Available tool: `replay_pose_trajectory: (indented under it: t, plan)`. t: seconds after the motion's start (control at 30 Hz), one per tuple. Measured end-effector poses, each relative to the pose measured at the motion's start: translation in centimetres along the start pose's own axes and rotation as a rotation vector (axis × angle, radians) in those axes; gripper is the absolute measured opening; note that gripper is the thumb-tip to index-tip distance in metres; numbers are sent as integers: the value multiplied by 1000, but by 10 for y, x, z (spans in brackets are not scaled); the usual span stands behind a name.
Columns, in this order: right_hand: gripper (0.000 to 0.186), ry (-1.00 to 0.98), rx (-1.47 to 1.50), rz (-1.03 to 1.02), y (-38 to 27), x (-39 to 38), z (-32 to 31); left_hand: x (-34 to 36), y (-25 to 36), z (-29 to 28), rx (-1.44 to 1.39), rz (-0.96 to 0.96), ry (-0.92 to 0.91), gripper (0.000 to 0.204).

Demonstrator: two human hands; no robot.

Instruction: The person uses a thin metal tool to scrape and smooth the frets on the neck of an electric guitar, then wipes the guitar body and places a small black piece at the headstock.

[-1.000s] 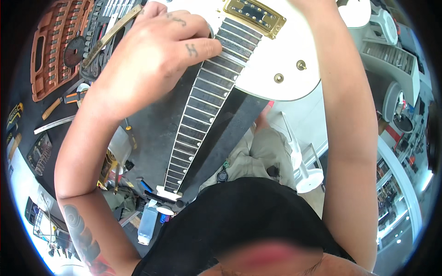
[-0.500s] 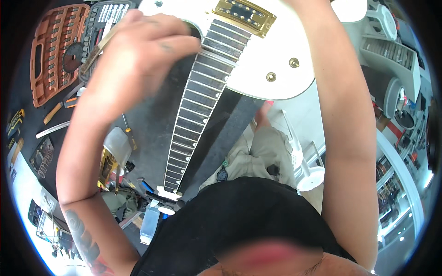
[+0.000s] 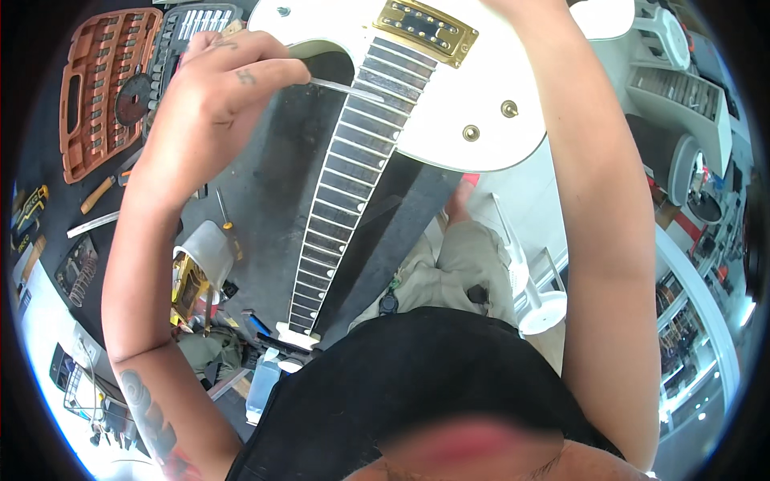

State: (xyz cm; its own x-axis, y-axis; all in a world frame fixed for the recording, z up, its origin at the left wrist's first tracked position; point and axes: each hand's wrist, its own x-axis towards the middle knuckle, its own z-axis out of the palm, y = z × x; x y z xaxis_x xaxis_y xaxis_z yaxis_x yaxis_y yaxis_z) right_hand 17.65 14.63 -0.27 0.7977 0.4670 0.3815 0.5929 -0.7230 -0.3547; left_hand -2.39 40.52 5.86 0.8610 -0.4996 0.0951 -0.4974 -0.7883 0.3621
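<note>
A white electric guitar lies on a dark worktop, its neck running toward me. My left hand is closed around a slim metal tool. The tool's flat, pale tip lies over the dark fretboard near the body end, across the frets; whether it presses on them I cannot tell. Whatever handle the tool has is hidden in my fist. A gold pickup sits just beyond the fretboard. My right hand is mostly cut off by the upper edge over the guitar body, its fingers out of sight.
An open orange tool case stands at the far left, with a dark disc beside it. A screwdriver and a whitish container lie left of the neck. White stools stand on the floor at right.
My left hand has shifted left, away from the fretboard, and is less blurred. The metal tool's shaft now shows clearly across the frets. My right arm has barely moved.
</note>
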Motion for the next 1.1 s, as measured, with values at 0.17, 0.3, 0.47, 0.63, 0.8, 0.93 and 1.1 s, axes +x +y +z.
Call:
replay_pose_trajectory:
  t: [0.17, 0.3, 0.47, 0.63, 0.8, 0.93, 1.1]
  plan:
    - [45, 19, -6, -19, 4, 0, -2, 27, 28, 10, -57, 28, -42, 32]
    - [44, 4, 19, 1, -2, -3, -7, -25, -18, -24, -241, -281, 3, 21]
    - [50, -75, 117, -3, 30, 6, -15, -25, -3, -51, -54, -559, -168, 14]
    - [34, -81, 409, -142, 20, -46, -80, -65, 23, -18, 309, -767, -610, 19]
    - [23, -295, 517, -253, 56, -199, -163, -61, 44, 24, 256, -934, -375, 21]
    - [18, -701, 486, 9, 127, -310, -210, -80, 63, 44, 236, -1143, -63, 21]
    - [23, -1036, 464, 41, 169, -313, -255, -96, 130, 48, 3, -1507, 704, 25]
